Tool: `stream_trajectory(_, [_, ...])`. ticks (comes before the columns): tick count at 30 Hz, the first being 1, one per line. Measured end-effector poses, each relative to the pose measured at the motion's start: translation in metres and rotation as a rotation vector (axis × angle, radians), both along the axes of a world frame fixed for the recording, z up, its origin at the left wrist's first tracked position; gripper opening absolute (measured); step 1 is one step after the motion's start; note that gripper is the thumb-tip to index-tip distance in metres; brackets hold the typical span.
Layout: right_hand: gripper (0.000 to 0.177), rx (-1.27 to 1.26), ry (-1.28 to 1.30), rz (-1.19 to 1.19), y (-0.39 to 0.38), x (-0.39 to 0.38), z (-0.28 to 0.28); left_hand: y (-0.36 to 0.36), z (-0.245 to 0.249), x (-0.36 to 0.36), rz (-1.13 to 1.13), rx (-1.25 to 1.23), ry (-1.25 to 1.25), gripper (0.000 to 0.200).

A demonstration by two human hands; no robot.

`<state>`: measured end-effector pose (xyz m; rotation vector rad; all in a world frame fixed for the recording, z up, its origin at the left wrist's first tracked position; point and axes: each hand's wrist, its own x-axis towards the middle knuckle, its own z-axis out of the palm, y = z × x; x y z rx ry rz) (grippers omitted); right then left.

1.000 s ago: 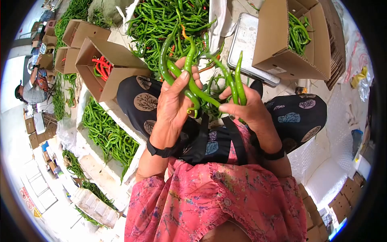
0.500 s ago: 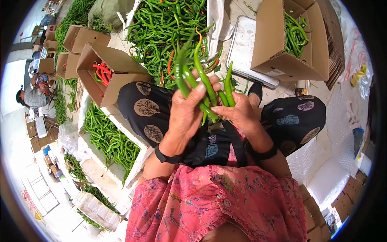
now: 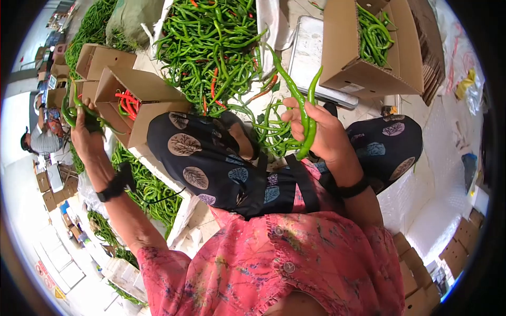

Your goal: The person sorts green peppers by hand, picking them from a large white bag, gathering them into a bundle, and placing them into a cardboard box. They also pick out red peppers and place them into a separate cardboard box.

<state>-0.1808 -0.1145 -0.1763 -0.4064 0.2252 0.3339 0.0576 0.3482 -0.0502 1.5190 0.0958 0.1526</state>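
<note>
My left hand (image 3: 88, 134) is stretched far out to the left, closed around several green chili peppers (image 3: 68, 113) that stick out past the fingers. Just right of it stands a cardboard box with red chili peppers (image 3: 128, 104) inside. Over my lap, my right hand (image 3: 328, 132) grips long green chili peppers (image 3: 291, 84), at least two, with their tips pointing up. Beyond my knees lies a big heap of mostly green chili peppers (image 3: 211, 47), with some red ones mixed in. Loose green chili peppers (image 3: 274, 129) lie between my legs.
An open cardboard box (image 3: 342, 58) holding green peppers rests on a white scale (image 3: 305, 47) at front right. A white foam box (image 3: 182, 210) of green peppers stands by my left leg. Flattened cardboard (image 3: 429, 68) is stacked far right. Another person (image 3: 45, 139) sits far left.
My hands were together over my lap, both on green peppers. Now the left has swung out left with some of them, past the red-pepper box, while the right stays over my lap holding others.
</note>
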Motion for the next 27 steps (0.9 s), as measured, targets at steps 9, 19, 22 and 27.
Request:
stream_trajectory(9, [0.044, -0.024, 0.014, -0.025, 0.013, 0.01, 0.006, 0.069, -0.052, 0.033, 0.326, 0.511, -0.039, 0.023])
stream_trajectory(19, [0.041, -0.063, -0.003, -0.115, 0.044, 0.02, 0.02, -0.239, 0.001, -0.15, -0.552, 0.29, 0.352, 0.027])
stream_trajectory(22, [0.036, -0.011, 0.014, -0.236, 0.054, 0.022, 0.033, -0.281, -0.058, -0.175, -0.647, 0.359, 0.234, 0.033])
stream_trajectory(27, [0.037, 0.04, -0.077, -0.185, 0.027, 0.016, 0.015, -0.293, -0.073, -0.174, -0.75, -0.099, 0.472, 0.037])
